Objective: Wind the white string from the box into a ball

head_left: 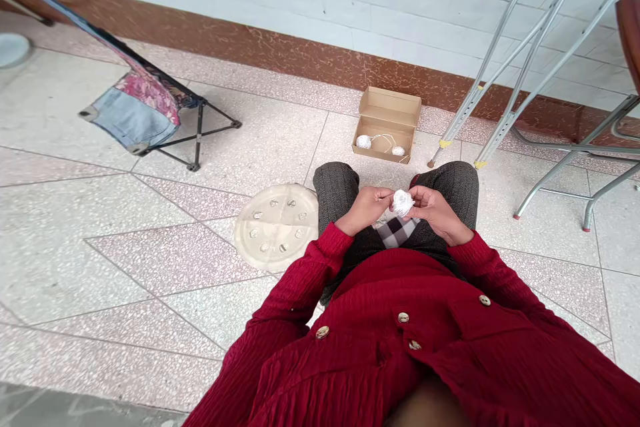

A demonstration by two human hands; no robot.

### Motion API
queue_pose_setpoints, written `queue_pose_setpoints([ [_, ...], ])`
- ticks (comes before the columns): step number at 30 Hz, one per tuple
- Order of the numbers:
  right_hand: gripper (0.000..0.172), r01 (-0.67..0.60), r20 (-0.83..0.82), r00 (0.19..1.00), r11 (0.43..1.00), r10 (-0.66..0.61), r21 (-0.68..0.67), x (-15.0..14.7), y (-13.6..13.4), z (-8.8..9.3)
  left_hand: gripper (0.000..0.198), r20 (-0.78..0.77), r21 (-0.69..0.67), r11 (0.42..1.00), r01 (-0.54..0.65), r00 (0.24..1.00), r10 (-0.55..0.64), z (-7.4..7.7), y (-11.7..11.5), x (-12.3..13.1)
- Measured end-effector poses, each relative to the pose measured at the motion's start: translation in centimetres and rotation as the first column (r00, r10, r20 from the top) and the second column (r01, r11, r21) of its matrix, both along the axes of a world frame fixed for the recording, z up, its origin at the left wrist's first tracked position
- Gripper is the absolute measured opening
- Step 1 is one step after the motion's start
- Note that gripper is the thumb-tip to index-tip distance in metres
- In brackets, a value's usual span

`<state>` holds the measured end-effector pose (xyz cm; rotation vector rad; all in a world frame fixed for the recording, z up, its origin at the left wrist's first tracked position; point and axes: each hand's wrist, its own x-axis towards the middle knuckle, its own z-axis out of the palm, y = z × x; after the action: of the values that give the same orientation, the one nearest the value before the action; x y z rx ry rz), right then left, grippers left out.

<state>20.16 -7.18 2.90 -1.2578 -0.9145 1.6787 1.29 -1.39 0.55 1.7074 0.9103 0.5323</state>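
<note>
I sit with my knees drawn up, in a red buttoned top and grey trousers. My right hand is closed around a small white ball of thread above my lap. My left hand pinches at the ball's left side, fingers pressed together, probably on a strand too thin to make out. A checked cloth lies on my lap under the hands. On the floor beyond my knees stands an open cardboard box with two more white thread balls joined by a string.
A round cream tray with several small pieces lies on the tiled floor by my left knee. A folding stool with patterned fabric stands at the far left. Two metal crutches lean on the wall, with chair legs at the right.
</note>
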Motion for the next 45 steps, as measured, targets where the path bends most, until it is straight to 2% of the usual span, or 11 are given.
queue_pose_setpoints([
  [6,0.057,0.207,-0.029,0.978,0.977,-0.206,0.040,0.8,2.2,-0.6,0.040,-0.018,-0.100,0.987,0.129,0.991,-0.131,-0.6,-2.8,0.2],
  [12,0.044,0.213,0.164,0.958,0.967,-0.235,0.143,0.5,3.2,-4.4,0.033,-0.126,0.156,0.980,0.127,0.986,-0.108,0.5,-2.4,-1.1],
  [18,0.032,0.119,0.582,0.729,0.905,-0.359,0.409,1.4,2.7,-6.5,0.028,-0.287,0.263,0.908,0.327,0.925,-0.250,1.2,-2.2,-1.6],
  [22,0.030,-0.117,0.663,0.725,0.915,-0.186,0.385,0.6,1.2,-5.5,0.024,-0.285,0.415,0.860,0.298,0.940,-0.189,2.8,-0.4,-1.5],
  [25,0.026,-0.143,0.530,0.847,0.944,-0.039,0.298,-0.9,-0.3,-4.3,0.023,-0.274,0.468,0.849,0.245,0.954,-0.124,3.2,1.6,-1.1],
  [27,0.027,-0.080,0.321,0.947,0.976,0.010,0.204,-1.6,-1.0,-3.2,0.024,-0.239,0.416,0.884,0.215,0.963,-0.122,2.6,2.4,-0.7],
  [30,0.036,0.042,0.074,0.996,0.995,-0.048,0.087,-1.5,-1.3,-1.4,0.031,-0.120,0.211,0.967,0.145,0.985,-0.121,0.8,2.5,0.0],
  [34,0.040,0.198,0.034,0.979,0.978,-0.200,0.064,-0.2,-0.3,0.6,0.034,-0.018,-0.034,0.995,0.093,0.995,-0.093,-1.5,0.4,0.6],
  [38,0.040,0.299,0.090,0.945,0.942,-0.314,0.149,1.0,2.3,0.4,0.039,0.021,-0.120,0.980,0.159,0.987,-0.158,-1.9,-2.2,0.7],
  [42,0.040,0.327,0.219,0.901,0.918,-0.374,0.223,1.0,4.4,-2.8,0.037,-0.140,0.088,0.977,0.195,0.973,-0.182,-0.2,-2.7,0.4],
  [45,0.036,0.225,0.327,0.900,0.949,-0.289,0.222,0.1,3.7,-5.5,0.028,-0.300,0.418,0.887,0.198,0.951,-0.071,1.5,-1.2,-0.4],
])
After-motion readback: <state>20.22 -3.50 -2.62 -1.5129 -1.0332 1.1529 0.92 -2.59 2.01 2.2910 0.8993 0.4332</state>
